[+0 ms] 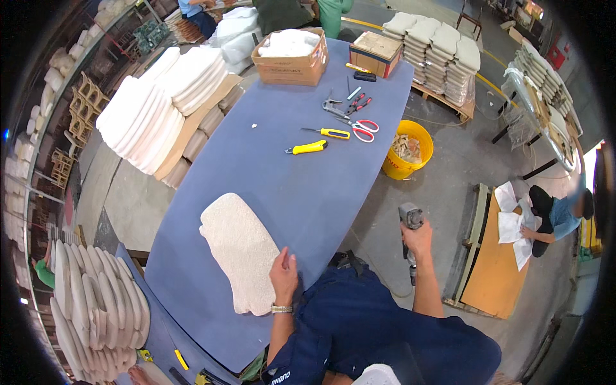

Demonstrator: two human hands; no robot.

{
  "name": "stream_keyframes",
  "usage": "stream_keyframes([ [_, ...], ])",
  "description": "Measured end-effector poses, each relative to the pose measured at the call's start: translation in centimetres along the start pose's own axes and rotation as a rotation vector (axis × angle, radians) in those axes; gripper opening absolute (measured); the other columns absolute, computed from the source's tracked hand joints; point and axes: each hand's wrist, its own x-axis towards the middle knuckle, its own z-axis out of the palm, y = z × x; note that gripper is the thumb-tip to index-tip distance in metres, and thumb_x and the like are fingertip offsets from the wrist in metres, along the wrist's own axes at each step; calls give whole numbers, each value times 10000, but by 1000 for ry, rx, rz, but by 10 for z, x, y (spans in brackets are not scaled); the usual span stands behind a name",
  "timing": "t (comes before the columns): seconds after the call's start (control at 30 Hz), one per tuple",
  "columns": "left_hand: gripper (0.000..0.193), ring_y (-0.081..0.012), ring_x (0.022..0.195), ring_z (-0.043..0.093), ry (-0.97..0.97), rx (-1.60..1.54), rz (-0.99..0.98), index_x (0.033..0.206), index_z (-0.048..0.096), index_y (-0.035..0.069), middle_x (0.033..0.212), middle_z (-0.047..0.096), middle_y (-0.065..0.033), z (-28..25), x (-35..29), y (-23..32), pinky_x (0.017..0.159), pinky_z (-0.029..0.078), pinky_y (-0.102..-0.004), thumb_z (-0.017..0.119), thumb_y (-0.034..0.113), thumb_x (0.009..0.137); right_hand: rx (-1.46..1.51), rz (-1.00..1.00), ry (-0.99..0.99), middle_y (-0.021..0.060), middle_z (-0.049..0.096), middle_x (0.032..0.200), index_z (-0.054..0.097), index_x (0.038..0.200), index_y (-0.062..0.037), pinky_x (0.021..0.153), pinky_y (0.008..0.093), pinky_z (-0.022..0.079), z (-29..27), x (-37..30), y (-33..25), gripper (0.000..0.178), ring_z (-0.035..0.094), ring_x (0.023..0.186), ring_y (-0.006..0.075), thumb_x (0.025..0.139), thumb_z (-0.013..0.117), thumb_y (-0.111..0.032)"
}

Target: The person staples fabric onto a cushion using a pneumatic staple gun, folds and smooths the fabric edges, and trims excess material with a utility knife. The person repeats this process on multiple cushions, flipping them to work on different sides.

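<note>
On the blue-grey covered table (pixel 308 186) lies a cream, textured seat pad (pixel 237 253) with a rounded far end and a notched near end. At the pad's right edge is my left hand (pixel 283 277), its fingers loosely apart and nothing seen in them. Whether it presses on the pad or only lies beside it, I cannot tell. Off the table's right side, my right hand (pixel 418 239) grips a grey air tool that looks like a staple gun (pixel 410 215). A metal fitting shows at its lower end; my fingers hide part of its handle.
Scissors (pixel 364 130), pliers (pixel 359 104), a yellow screwdriver (pixel 335 133) and a yellow utility knife (pixel 308 147) lie farther up the table. Two cardboard boxes (pixel 289 69) stand at its far end. A yellow bucket (pixel 410 151) of scraps stands right; pad stacks (pixel 96 301) rise left. People work nearby.
</note>
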Motion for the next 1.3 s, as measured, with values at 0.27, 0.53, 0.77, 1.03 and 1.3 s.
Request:
stream_keyframes([
  [0.27, 502, -382, 1183, 677, -468, 140, 322, 1343, 644, -16, 1303, 686, -227, 22, -25, 56, 1001, 538, -418, 695, 331, 985, 561, 23, -217, 110, 751, 1016, 650, 1271, 24, 619, 303, 544, 8, -71, -27, 405, 661, 750, 111, 924, 770, -146],
  [0.53, 706, -434, 1238, 627, -441, 15, 716, 1556, 408, 24, 1386, 615, -271, 42, -33, 162, 1021, 517, -455, 714, 251, 962, 1338, -298, -622, 213, 645, 1301, 455, 1501, -49, 688, 339, 538, 2, -111, -87, 552, 657, 785, 182, 1011, 656, -206],
  [0.77, 566, -415, 1059, 695, -251, 307, 453, 1458, 544, 61, 1215, 701, -225, 30, -9, 140, 843, 569, -453, 692, 305, 970, 1508, 9, -744, 200, 643, 1298, 479, 1476, -55, 754, 384, 535, 68, -86, -93, 507, 647, 812, 202, 1049, 611, -294],
  [1.03, 396, -284, 757, 738, -190, 192, 165, 1164, 704, 34, 980, 758, -151, 28, 29, 92, 667, 559, -407, 557, 387, 1064, 1573, 255, -975, 138, 696, 1165, 558, 1385, -106, 624, 333, 481, 134, 36, -102, 371, 523, 638, 141, 1049, 593, -259],
  [1.3, 480, -116, 638, 668, -69, -126, -304, 1175, 731, 1, 869, 760, -67, 87, 26, 20, 598, 498, -297, 543, 432, 1081, 1246, 469, -1011, 157, 723, 1065, 576, 1259, -71, 632, 352, 552, 180, 115, -133, 307, 613, 677, 174, 996, 691, -180],
])
